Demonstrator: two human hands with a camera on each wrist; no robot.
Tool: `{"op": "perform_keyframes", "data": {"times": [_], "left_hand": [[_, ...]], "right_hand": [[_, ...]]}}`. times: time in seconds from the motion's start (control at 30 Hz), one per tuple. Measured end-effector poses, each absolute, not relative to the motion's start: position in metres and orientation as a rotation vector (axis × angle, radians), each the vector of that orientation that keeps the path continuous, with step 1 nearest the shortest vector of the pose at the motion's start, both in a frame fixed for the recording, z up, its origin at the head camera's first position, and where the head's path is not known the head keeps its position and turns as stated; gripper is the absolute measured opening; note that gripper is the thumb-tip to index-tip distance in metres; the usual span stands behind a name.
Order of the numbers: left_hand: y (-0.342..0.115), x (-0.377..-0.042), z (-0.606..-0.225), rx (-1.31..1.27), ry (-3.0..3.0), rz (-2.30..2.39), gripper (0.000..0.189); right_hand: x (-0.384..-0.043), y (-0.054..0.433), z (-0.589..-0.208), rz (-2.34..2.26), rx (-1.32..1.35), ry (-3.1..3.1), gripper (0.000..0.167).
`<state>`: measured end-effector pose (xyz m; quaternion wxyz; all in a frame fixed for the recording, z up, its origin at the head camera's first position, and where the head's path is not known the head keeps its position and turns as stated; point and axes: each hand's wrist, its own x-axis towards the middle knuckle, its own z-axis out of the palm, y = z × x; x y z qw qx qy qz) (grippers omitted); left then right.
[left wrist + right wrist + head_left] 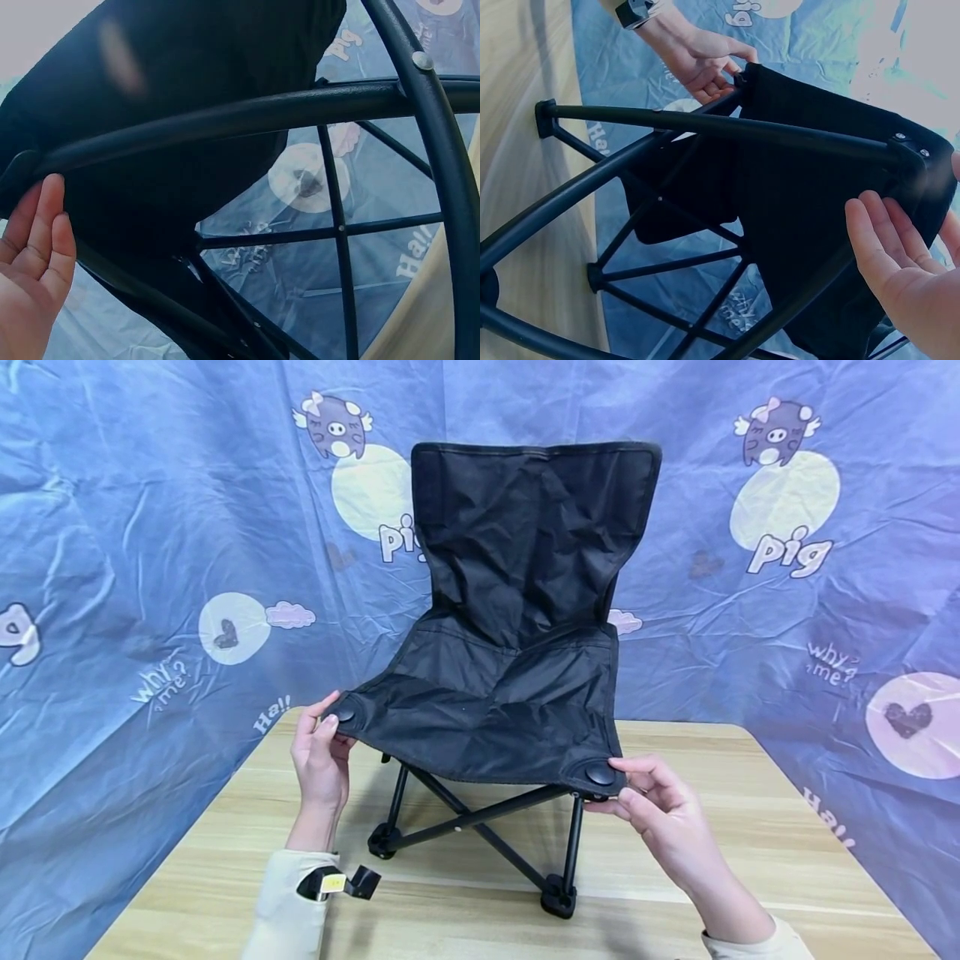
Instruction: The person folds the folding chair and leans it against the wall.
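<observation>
A black folding chair [517,693] stands unfolded, its seat front facing me and its backrest upright behind. At the seat's front left corner, my left hand [321,760] pinches the fabric beside a round black cap [345,714], thumb on top and fingers beneath. My right hand [667,818] holds the front right corner the same way, around another cap [600,772]. From below, the right wrist view shows the fingers [881,240] under the corner near a leg tube. The left wrist view shows crossed black tubes [225,124] under the seat.
The chair's feet [558,897] rest on a light wooden table [750,860]. A blue curtain [180,510] with pig prints hangs behind and on both sides. A black strap with a small device [363,882] is on my left wrist.
</observation>
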<state>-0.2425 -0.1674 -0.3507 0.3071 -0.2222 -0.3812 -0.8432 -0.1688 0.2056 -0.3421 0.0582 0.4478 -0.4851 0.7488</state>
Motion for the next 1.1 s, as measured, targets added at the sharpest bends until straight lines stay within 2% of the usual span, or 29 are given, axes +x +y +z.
{"op": "perform_keyframes", "data": {"times": [1.1], "left_hand": [[-0.168, -0.244, -0.337, -0.756, -1.178, -2.181, 0.029]], "right_hand": [[-0.179, 0.203, -0.322, 2.257, 1.314, -1.441, 0.034]]}}
